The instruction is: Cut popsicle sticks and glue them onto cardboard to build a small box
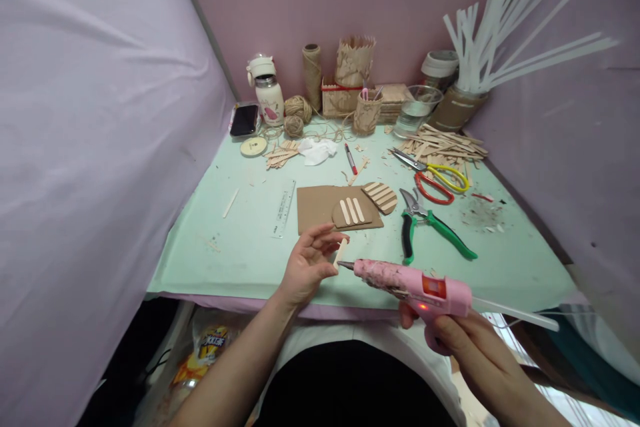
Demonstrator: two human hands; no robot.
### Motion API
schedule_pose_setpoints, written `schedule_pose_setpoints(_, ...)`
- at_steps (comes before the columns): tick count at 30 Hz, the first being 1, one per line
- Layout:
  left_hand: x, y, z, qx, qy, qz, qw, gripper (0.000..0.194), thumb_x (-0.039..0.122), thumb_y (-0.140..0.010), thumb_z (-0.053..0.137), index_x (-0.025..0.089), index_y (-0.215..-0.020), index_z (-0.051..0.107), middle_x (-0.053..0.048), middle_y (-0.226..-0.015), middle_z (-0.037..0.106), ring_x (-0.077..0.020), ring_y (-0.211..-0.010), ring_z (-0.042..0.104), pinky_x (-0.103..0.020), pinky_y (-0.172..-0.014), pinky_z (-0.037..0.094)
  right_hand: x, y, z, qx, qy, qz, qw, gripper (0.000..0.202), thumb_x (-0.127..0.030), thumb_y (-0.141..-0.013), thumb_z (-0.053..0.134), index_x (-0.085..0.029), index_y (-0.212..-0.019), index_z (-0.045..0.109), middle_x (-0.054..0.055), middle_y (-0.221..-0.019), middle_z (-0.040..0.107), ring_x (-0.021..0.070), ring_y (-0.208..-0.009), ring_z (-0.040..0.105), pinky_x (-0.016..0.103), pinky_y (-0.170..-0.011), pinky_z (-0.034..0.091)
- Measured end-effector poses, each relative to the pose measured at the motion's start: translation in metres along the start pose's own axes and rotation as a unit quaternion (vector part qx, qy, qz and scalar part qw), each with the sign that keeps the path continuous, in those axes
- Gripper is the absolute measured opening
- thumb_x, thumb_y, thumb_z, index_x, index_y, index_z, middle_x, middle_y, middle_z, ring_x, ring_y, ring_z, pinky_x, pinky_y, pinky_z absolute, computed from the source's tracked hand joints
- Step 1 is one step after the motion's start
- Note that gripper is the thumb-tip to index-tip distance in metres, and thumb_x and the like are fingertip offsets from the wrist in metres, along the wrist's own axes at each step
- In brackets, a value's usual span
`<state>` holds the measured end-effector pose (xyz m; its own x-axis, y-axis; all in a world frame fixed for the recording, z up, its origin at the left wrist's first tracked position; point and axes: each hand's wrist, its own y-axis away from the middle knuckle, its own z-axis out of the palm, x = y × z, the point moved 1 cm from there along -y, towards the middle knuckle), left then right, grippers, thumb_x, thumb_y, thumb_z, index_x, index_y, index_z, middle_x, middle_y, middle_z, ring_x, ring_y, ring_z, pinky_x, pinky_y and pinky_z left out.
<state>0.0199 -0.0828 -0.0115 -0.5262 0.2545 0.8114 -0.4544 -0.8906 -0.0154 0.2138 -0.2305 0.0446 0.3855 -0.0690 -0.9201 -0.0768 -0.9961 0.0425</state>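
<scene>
Between its fingertips my left hand (311,261) pinches a short wooden stick (341,251) above the table's front part. My right hand (457,340) is wrapped round the handle of a pink glue gun (400,278), whose orange light glows and whose nozzle tip is at the stick's lower end. Behind my hands lies a rectangular cardboard sheet (315,203). A rounded cardboard piece (340,219) with three pale sticks across it rests on the sheet. Another rounded piece (380,197), striped with several sticks, overlaps the sheet's right corner.
Green pruning shears (447,233) and scissors (440,173) lie at the right, near a stick pile (445,147). A clear ruler (284,209) is left of the cardboard. At the back stand a bottle (270,100), twine (298,109), a water bowl (413,117) and glue sticks (480,47).
</scene>
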Motion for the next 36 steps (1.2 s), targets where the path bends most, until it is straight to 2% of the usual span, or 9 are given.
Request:
schedule_pose_setpoints(4, -0.003, -0.001, -0.003, -0.011, 0.004, 0.008, 1.0, 0.063, 0.022, -0.05, 0.093, 0.028, -0.109, 0.07, -0.002, -0.098, 0.075, -0.02, -0.099, 0.066, -0.03, -0.089, 0.046, -0.006, 0.001, 0.002, 0.014, -0.016, 0.066, 0.998, 0.049, -0.058, -0.093, 0.042, -0.021, -0.08, 0.072, 0.002, -0.064, 0.059, 0.0152, -0.056, 0.048, 0.028, -0.057, 0.044)
schedule_pose_setpoints(7, -0.005, -0.002, -0.004, -0.022, 0.004, 0.012, 1.0, 0.063, 0.023, -0.053, 0.093, 0.029, -0.11, 0.069, -0.002, -0.099, 0.075, -0.0189, -0.1, 0.066, -0.03, -0.09, 0.045, -0.008, 0.002, 0.003, 0.017, -0.022, 0.085, 0.996, 0.05, -0.06, -0.092, 0.042, -0.021, -0.08, 0.072, 0.002, -0.063, 0.057, 0.0161, -0.058, 0.049, 0.029, -0.059, 0.044)
schedule_pose_setpoints(13, -0.005, -0.001, -0.005, -0.018, -0.011, 0.008, 1.0, 0.065, 0.029, -0.051, 0.093, 0.028, -0.11, 0.067, -0.003, -0.1, 0.075, -0.0229, -0.102, 0.066, -0.036, -0.094, 0.044, 0.001, -0.001, 0.001, 0.025, -0.025, 0.049, 0.998, 0.048, -0.057, -0.093, 0.044, -0.02, -0.082, 0.072, 0.0, -0.059, 0.052, 0.0138, -0.052, 0.043, 0.026, -0.051, 0.04)
schedule_pose_setpoints(16, -0.005, -0.001, -0.005, -0.012, -0.02, 0.003, 1.0, 0.066, 0.032, -0.05, 0.094, 0.027, -0.11, 0.066, -0.004, -0.1, 0.075, -0.0246, -0.103, 0.065, -0.038, -0.096, 0.043, 0.001, -0.003, -0.001, 0.039, -0.014, 0.065, 0.997, 0.049, -0.057, -0.093, 0.044, -0.02, -0.082, 0.073, 0.0, -0.057, 0.05, 0.0138, -0.052, 0.043, 0.025, -0.051, 0.04)
schedule_pose_setpoints(22, -0.005, -0.001, -0.003, -0.008, -0.019, -0.003, 1.0, 0.066, 0.03, -0.049, 0.094, 0.027, -0.109, 0.066, -0.003, -0.099, 0.075, -0.0238, -0.102, 0.066, -0.037, -0.095, 0.043, 0.002, -0.004, -0.005, 0.009, 0.005, 0.048, 0.999, 0.047, -0.055, -0.095, 0.041, -0.02, -0.084, 0.072, -0.001, -0.057, 0.048, 0.0138, -0.052, 0.043, 0.024, -0.048, 0.039)
schedule_pose_setpoints(25, -0.005, -0.001, -0.003, -0.007, -0.02, -0.001, 1.0, 0.065, 0.03, -0.05, 0.094, 0.027, -0.109, 0.066, -0.003, -0.099, 0.075, -0.0235, -0.102, 0.066, -0.037, -0.095, 0.044, 0.001, -0.006, -0.005, 0.013, 0.009, 0.041, 0.999, 0.046, -0.053, -0.096, 0.041, -0.02, -0.084, 0.07, -0.001, -0.056, 0.048, 0.0136, -0.052, 0.043, 0.023, -0.047, 0.039)
schedule_pose_setpoints(30, -0.007, -0.001, -0.006, -0.015, -0.034, 0.008, 0.999, 0.063, 0.029, -0.053, 0.093, 0.027, -0.11, 0.066, -0.004, -0.101, 0.075, -0.0231, -0.104, 0.066, -0.036, -0.096, 0.045, -0.003, -0.007, -0.007, 0.019, 0.017, 0.046, 0.999, 0.045, -0.052, -0.095, 0.041, -0.02, -0.074, 0.064, 0.0, -0.062, 0.055, 0.0136, -0.054, 0.048, 0.023, -0.05, 0.043)
schedule_pose_setpoints(36, -0.009, -0.001, -0.01, -0.055, -0.097, 0.058, 0.992, 0.061, 0.024, -0.063, 0.088, 0.028, -0.118, 0.063, -0.005, -0.108, 0.073, -0.0228, -0.11, 0.064, -0.039, -0.103, 0.041, -0.01, -0.008, -0.012, 0.019, 0.06, 0.042, 0.997, 0.039, -0.05, -0.095, 0.042, -0.022, -0.085, 0.068, 0.0, -0.065, 0.057, 0.0161, -0.058, 0.053, 0.026, -0.058, 0.05)
